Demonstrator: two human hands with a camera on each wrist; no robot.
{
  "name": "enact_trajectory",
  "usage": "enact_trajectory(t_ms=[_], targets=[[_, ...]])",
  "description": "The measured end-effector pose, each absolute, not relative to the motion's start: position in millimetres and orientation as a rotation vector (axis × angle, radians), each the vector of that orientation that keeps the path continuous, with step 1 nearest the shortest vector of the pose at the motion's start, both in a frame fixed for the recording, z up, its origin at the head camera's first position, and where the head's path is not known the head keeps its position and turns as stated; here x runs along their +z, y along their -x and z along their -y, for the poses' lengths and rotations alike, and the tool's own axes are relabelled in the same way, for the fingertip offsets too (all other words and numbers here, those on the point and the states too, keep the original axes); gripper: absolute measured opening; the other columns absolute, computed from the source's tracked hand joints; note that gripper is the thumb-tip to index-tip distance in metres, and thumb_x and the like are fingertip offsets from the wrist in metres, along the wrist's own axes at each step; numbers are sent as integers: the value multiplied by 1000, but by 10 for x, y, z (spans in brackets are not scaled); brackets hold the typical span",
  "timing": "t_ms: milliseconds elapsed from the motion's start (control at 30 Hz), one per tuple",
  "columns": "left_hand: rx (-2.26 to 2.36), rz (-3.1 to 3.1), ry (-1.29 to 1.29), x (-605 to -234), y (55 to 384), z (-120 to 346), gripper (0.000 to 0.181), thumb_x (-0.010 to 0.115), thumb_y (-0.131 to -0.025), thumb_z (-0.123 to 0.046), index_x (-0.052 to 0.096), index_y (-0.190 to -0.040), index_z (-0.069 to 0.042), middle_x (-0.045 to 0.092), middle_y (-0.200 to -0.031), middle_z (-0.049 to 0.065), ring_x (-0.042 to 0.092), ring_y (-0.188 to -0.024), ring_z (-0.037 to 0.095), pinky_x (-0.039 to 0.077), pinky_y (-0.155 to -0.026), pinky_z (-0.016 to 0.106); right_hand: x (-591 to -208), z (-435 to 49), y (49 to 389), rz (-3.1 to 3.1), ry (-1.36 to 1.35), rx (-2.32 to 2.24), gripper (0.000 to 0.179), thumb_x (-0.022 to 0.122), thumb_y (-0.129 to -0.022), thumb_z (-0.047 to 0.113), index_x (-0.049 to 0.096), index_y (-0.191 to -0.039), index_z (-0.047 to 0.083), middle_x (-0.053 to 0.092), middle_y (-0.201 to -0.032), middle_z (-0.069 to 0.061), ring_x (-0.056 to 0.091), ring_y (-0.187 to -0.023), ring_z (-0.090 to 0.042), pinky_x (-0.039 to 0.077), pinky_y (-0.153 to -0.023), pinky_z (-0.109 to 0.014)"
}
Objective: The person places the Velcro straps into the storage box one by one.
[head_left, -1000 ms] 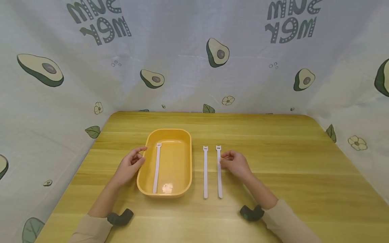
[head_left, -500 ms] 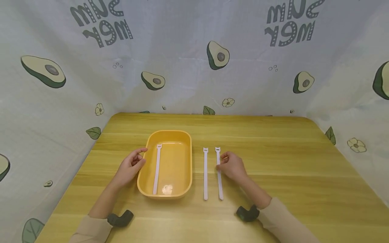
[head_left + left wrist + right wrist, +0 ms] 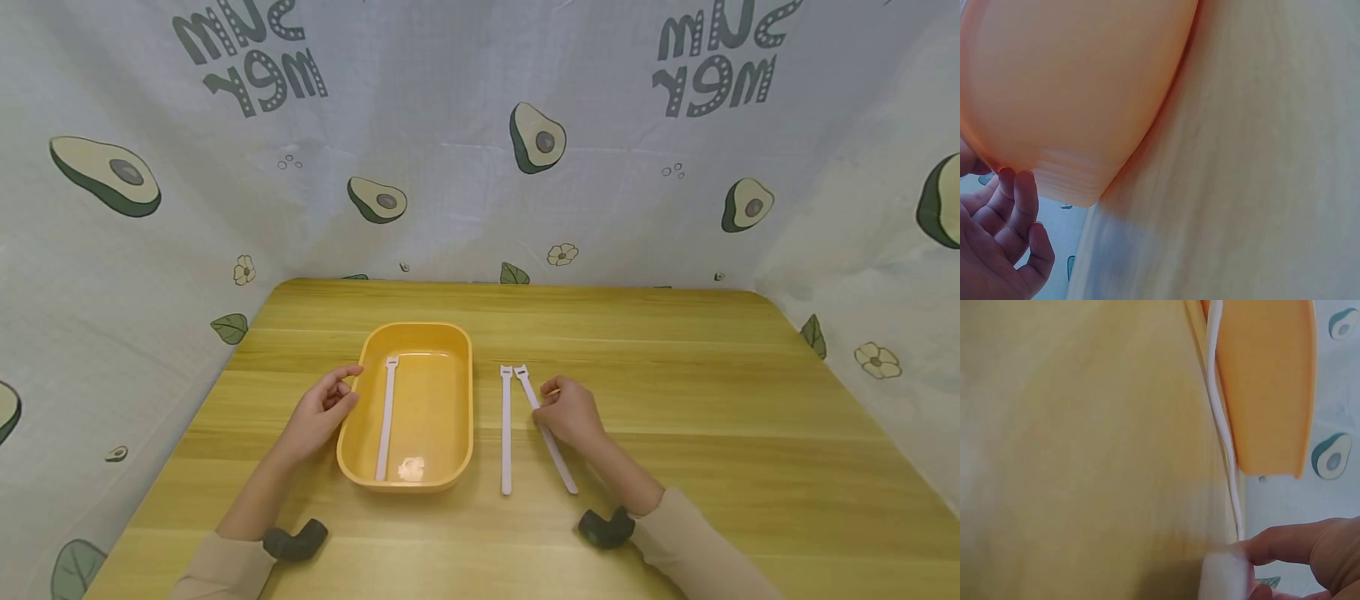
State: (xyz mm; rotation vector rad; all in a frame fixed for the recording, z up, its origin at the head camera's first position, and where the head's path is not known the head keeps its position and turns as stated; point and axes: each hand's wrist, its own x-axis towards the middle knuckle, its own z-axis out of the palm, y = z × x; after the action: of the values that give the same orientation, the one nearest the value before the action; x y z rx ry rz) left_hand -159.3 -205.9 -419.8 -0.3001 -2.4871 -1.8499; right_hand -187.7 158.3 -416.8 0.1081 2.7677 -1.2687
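Pale wood-grain covers the surface (image 3: pixel 690 367), backed by a white cloth (image 3: pixel 450 75) printed with avocados. On it, the right-hand strap (image 3: pixel 558 458) has just swung out of line: half a second ago it lay nearly parallel to the middle strap (image 3: pixel 506 433), and now it slants, its slotted head just beside that strap's head and its tail pointing nearer the right wrist. Whether it has left the surface, I cannot tell.

Right hand (image 3: pixel 572 412): thumb and finger closed in a pinch on the slanted strap. Left hand (image 3: pixel 322 408): fingers half curled, holding the left rim of the yellow tray (image 3: pixel 431 408), which stays put. One strap (image 3: pixel 387 417) lies inside the tray, along its left side. This turn suggests the slanted strap is now under the right hand's control, though outside the tray.
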Motion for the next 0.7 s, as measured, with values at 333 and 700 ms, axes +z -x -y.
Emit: enact_trajectory(t_ms=[333, 700], targets=[[-1841, 2493, 295, -4189, 1593, 2059, 36, 53, -99, -1, 47, -132, 10, 51, -86, 11, 46, -68, 10, 40, -60, 19, -4177, -1634, 1885, -2714, -159, -1322, 30, 71, -74, 0, 61, -102, -6, 67, -87, -15, 62, -70, -20, 52, -60, -29], [-1832, 2484, 316, -4207, 1601, 2069, 35, 53, -99, -1, 47, -132, 10, 51, -86, 11, 45, -67, 10, 40, -59, 20, -4053, -1726, 1913, -2441, -239, -1618, 24, 70, -82, 1, 61, -101, -9, 64, -82, -10, 59, -68, -15, 50, -62, -25]])
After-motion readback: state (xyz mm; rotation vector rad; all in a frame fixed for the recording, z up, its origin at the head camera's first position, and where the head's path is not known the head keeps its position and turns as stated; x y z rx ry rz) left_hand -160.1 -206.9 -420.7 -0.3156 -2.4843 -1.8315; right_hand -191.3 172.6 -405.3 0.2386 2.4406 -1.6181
